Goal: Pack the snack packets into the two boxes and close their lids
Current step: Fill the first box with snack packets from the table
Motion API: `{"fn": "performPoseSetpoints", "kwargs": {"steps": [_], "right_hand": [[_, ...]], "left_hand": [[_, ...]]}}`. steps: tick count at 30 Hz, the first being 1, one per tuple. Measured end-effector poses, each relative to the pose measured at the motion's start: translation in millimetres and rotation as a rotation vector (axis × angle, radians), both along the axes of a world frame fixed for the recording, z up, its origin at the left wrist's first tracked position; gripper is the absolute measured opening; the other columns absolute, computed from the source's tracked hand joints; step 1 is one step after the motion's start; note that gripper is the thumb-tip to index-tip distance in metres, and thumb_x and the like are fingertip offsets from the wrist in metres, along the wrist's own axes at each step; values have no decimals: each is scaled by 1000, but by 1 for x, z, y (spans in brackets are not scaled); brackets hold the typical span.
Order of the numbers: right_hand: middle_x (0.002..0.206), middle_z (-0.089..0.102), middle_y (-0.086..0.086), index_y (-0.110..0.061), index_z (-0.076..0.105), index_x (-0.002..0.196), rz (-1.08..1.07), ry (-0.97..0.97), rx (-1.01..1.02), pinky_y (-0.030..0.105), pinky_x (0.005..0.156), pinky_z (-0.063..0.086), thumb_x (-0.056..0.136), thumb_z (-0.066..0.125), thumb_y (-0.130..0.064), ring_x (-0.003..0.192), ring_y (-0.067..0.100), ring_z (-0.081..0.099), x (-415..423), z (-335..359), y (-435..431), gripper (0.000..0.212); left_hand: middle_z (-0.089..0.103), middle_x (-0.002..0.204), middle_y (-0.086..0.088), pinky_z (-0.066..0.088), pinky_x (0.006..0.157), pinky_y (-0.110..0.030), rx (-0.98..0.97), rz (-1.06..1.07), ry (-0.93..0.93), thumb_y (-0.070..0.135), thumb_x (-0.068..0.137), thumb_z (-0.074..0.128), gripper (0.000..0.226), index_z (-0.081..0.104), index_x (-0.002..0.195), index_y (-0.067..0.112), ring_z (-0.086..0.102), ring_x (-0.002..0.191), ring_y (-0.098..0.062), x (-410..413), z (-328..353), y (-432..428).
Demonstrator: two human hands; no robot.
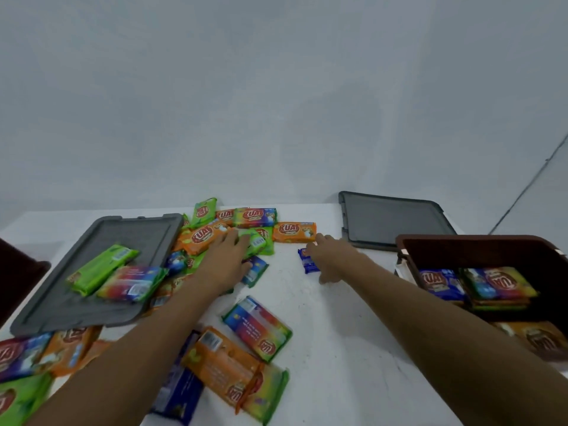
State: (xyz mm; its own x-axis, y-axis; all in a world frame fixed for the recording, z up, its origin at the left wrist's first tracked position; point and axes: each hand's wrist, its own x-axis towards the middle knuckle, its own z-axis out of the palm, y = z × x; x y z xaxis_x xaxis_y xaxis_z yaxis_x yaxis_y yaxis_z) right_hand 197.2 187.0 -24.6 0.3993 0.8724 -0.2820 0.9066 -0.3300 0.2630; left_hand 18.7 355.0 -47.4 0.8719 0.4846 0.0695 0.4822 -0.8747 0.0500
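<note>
The left hand's [227,262] fingers [236,241] lie stretched, gripping nothing, on a green packet [259,241] in the heap of snack packets [212,235]. The right hand's [333,259] fingers are likewise loose, spread over a small blue packet [308,262] (contact unclear). Further right, the brown box [479,250] holds stacked packets [498,284], blue and rainbow on top. A dark lid [390,219] lies flat behind it. The grey lid [61,302] at left carries a lime packet [101,269] and a rainbow packet [132,284].
</note>
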Motion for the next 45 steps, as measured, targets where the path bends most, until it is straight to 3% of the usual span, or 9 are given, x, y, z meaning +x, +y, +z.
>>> {"fn": "performPoseSetpoints", "kwargs": {"steps": [6,9,13,17,21,29,35,41,45], "right_hand": [[130,51,11,-15,46,131,-32,159,29,38,89,47,86,67,-32,110,26,53,2,-1,-3,52],[122,57,15,-11,49,127,-155,300,125,35,80,48,99,48,-27,100,25,58,-1,13,-4,32],[128,56,17,-2,50,129,-286,473,302,31,79,51,104,39,-21,107,26,59,0,49,-11,33],[107,64,12,-3,55,110,-375,695,441,31,79,54,104,38,-26,92,22,66,-1,78,-27,29],[84,66,-1,-16,59,95,-430,817,543,20,59,49,99,49,-34,66,9,63,5,108,-59,21],[90,74,7,-18,64,96,-537,952,698,33,69,53,92,61,-34,75,22,71,53,119,-190,17],[107,71,5,-25,61,114,-531,836,551,34,78,59,95,60,-26,91,20,71,103,107,-296,19],[116,52,-8,-19,59,128,-314,593,253,11,75,45,96,59,-20,95,6,54,113,84,-348,32],[128,50,3,-20,57,132,-228,489,132,26,93,37,98,54,-23,116,21,49,121,70,-346,34]], "left_hand": [[55,125,-10,41,95,-39,47,-46,8,33,97,49,39,50,130,11,48,112,-28,1,11,2],[64,91,-13,47,70,-40,-176,9,-266,16,98,39,22,55,110,6,57,80,-30,-1,20,7],[49,68,-4,32,58,-34,-470,78,-481,10,101,34,26,52,83,6,44,62,-19,-1,33,5],[49,75,-8,35,67,-34,-579,45,-427,23,104,37,33,52,82,2,45,70,-19,7,44,-11],[62,100,-2,39,69,-29,-688,-12,-393,40,100,47,34,62,107,9,56,89,-18,22,67,-42],[70,87,4,51,66,-28,-749,-157,-559,40,93,61,16,67,94,26,67,78,-10,76,104,-125],[68,91,3,51,73,-34,-633,-350,-404,40,94,59,19,66,95,22,66,84,-13,129,125,-220],[63,98,-1,46,78,-35,-420,-570,-35,39,97,52,29,63,104,13,60,88,-19,168,121,-292],[62,96,0,48,82,-36,-303,-517,274,40,97,52,21,60,97,20,59,90,-20,180,101,-315]]}}
